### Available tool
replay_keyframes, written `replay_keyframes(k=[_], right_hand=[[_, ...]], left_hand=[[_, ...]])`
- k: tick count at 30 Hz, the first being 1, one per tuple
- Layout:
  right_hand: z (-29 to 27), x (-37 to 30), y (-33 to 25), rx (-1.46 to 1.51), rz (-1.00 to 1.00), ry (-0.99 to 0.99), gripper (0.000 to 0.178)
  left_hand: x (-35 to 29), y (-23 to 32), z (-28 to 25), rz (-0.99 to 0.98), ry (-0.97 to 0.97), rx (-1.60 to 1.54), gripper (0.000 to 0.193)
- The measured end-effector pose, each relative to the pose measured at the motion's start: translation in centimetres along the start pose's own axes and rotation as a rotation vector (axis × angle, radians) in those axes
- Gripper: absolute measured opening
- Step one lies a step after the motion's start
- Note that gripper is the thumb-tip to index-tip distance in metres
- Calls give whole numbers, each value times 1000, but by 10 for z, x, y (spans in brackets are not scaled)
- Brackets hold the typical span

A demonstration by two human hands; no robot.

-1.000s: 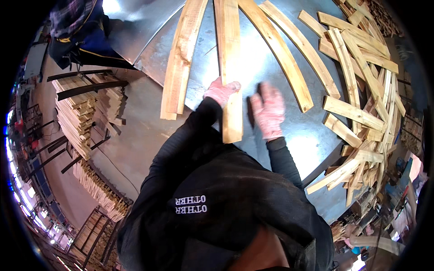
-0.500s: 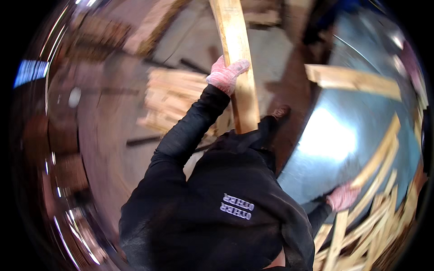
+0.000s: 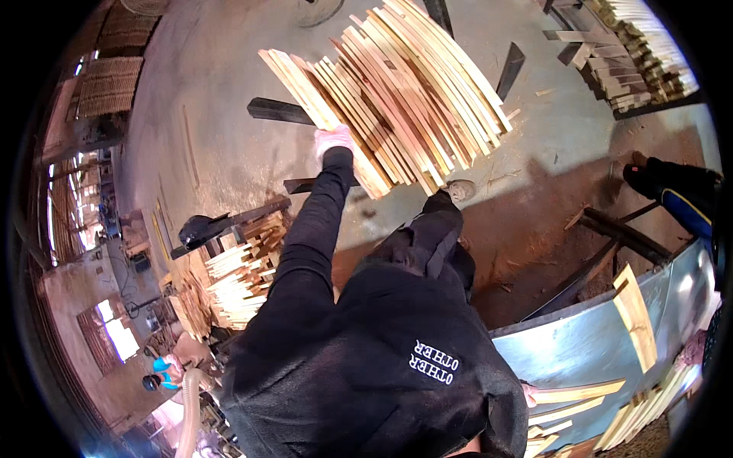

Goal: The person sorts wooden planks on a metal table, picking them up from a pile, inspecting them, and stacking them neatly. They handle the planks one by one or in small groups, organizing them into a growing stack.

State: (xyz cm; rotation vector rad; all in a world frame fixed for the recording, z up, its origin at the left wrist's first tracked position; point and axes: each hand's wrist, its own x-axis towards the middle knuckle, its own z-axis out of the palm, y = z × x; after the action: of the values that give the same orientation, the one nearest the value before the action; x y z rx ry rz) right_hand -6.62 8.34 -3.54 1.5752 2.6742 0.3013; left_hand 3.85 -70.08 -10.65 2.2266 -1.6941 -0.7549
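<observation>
My left hand (image 3: 334, 143), in a pink and white glove, is closed on a long wooden board (image 3: 368, 172) at the left side of a stack of boards (image 3: 412, 91). The stack rests on dark bars above the floor. Only a sliver of my gloved right hand (image 3: 529, 393) shows past my body, at the metal-topped table (image 3: 534, 351). It is closed at the near end of a pale wooden strip (image 3: 576, 391). More strips (image 3: 565, 412) lie beside that one.
A wide board (image 3: 635, 317) lies across the table. Another person's dark-clothed leg (image 3: 679, 202) and gloved hand (image 3: 693, 349) are at the right. Piles of cut wood (image 3: 237, 278) stand left; more stacked wood (image 3: 618, 69) is far right. A ribbed hose (image 3: 191, 412) rises lower left.
My left hand has brought the board from in front of me onto the stack's left side. My body and view have turned, and the table now sits lower right.
</observation>
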Motion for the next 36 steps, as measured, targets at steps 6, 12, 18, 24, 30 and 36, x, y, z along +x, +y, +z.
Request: replay_keyframes(k=[6,12,18,24,30,36], right_hand=[[-30,-38,-49,3,14,-110,67],[-10,-30,-11,-89,-64,-74,56],[-49,-44,-35,314,-146,-52,67],[-69,-47,-41,359,-7,-360,80],[-67,-44,-74,2152,270,-930,58],[-63,-25,-120,1884,457,-678,37]], left_hand=[[36,-85,132,364,-72,-181,41],[4,-1,108,549,-208,514,41],[-101,106,75,998,-320,258,51],[-480,246,95,1680,-1136,-158,75],[-643,314,195,1859,-831,823,117],[-667,308,192,2097,-982,1163,72]])
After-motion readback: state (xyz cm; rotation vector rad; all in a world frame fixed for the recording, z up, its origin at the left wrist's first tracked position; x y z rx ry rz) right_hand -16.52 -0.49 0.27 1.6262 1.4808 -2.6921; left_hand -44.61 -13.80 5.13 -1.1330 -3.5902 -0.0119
